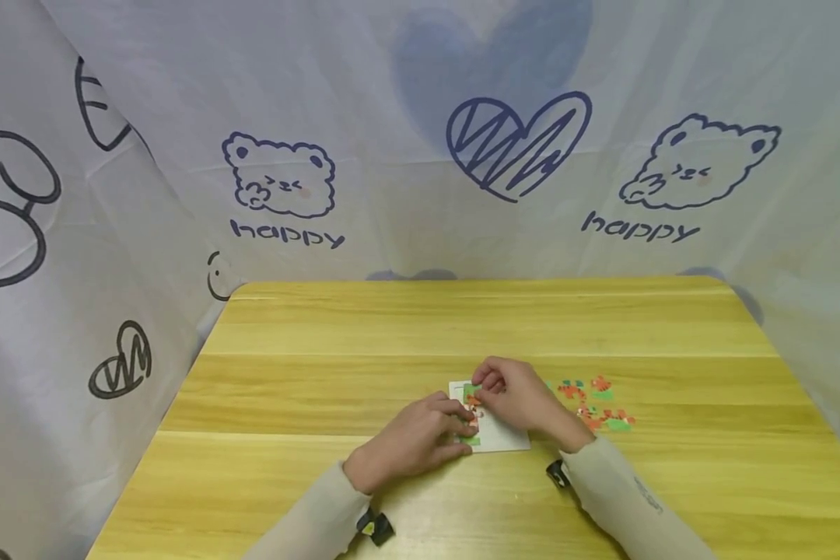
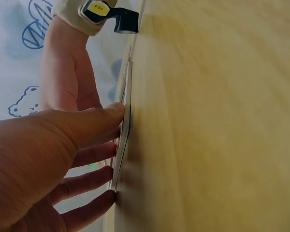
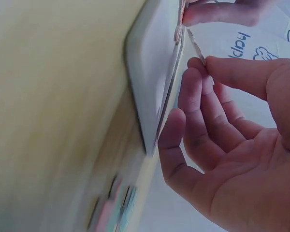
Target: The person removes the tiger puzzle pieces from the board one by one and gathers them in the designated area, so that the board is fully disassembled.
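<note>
A white puzzle board [image 1: 504,441] lies on the wooden table, with colourful jigsaw pieces [image 1: 471,441] placed along its left part. My left hand [image 1: 420,434] rests on that side, its fingers extended over the pieces and its thumb at the board's near edge. Over the board's far part, my right hand [image 1: 521,395] pinches a thin puzzle piece [image 3: 197,47] between thumb and index finger. In the right wrist view the piece is tilted, seen edge-on, above the board's surface. Its printed face is hidden there. The left fingers cover part of the placed pieces.
Several loose orange and green puzzle pieces [image 1: 619,425] lie to the right of the board, beside my right forearm. The wooden table [image 1: 308,389] reaches back to a white curtain [image 1: 392,210] with drawn bears and hearts. Each wrist wears a small black camera [image 1: 375,526].
</note>
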`<state>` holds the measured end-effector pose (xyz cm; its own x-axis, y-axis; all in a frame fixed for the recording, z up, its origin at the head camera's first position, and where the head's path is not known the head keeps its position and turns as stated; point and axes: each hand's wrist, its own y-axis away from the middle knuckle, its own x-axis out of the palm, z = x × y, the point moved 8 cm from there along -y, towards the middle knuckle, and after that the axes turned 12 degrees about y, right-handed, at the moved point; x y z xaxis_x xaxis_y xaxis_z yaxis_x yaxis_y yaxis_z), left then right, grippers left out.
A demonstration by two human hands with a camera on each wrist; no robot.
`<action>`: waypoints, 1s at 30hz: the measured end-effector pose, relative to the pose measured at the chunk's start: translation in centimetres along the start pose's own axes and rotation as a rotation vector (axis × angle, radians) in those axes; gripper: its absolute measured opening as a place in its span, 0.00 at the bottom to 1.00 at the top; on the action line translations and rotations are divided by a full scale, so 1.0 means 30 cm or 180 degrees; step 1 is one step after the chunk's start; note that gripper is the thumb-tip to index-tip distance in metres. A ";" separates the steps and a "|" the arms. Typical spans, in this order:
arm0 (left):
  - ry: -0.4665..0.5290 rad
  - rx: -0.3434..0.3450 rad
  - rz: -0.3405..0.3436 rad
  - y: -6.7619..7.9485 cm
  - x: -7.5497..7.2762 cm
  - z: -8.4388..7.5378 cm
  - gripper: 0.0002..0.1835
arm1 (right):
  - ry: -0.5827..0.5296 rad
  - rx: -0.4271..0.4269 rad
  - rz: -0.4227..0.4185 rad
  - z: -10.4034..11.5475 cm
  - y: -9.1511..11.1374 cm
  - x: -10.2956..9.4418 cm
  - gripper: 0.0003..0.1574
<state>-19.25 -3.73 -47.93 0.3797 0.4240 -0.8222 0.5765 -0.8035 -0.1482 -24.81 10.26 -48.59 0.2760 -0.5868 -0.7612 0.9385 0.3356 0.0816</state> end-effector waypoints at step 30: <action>0.0045 -0.0018 -0.0050 -0.002 0.013 0.010 0.13 | 0.0071 -0.0263 -0.0108 -0.201 0.291 -0.164 0.07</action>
<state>-19.34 -3.65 -48.40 0.3807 0.4423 -0.8121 0.5866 -0.7944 -0.1577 -19.23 20.51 -48.01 0.2388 -0.5827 -0.7768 0.9266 0.3761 0.0027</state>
